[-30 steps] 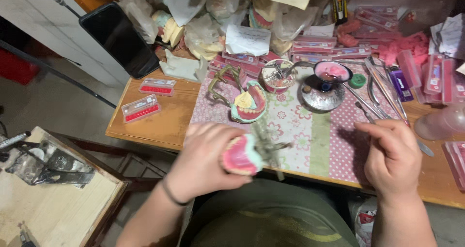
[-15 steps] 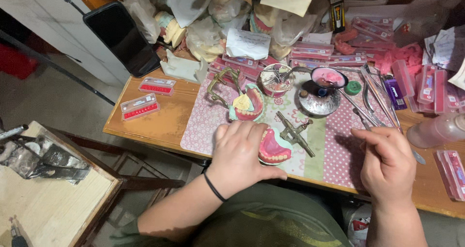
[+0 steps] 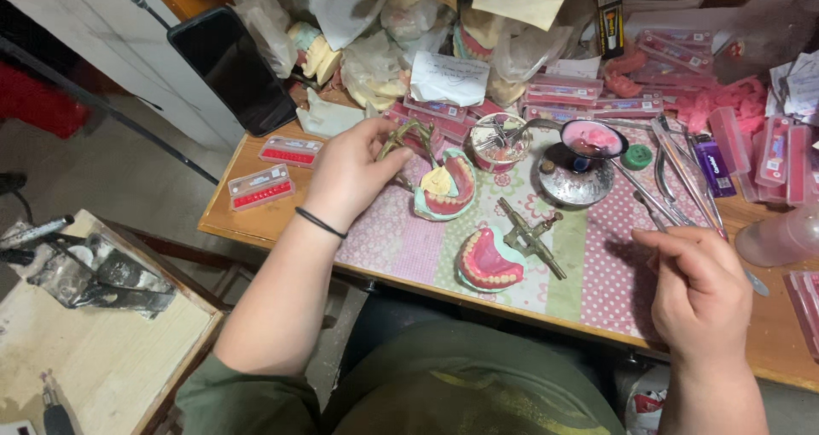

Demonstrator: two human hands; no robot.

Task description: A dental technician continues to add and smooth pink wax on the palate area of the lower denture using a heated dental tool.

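Observation:
My left hand (image 3: 348, 169) reaches to the back of the patterned mat (image 3: 401, 243). Its fingers pinch the brass frame (image 3: 411, 135) of an articulator that carries a pink denture model (image 3: 445, 189). A second pink denture model (image 3: 488, 263) lies on the mat near the front edge, joined to its own brass articulator (image 3: 533, 234), and no hand touches it. My right hand (image 3: 699, 294) hovers at the mat's right side. It is closed around a thin metal instrument whose flat tip (image 3: 756, 283) sticks out to the right.
A metal dish (image 3: 578, 183), a pink-filled cup (image 3: 593, 136), a green cap (image 3: 636, 156) and pliers (image 3: 674, 172) lie behind. Red tooth cards (image 3: 260, 188) sit at the table's left end by a phone (image 3: 230, 68). A clear bottle (image 3: 781, 239) is at right, a wooden stool (image 3: 94, 350) at left.
My left hand brought the pink denture model from my lap to the mat, let it go, and moved back-left to the other articulator. My right hand barely moved.

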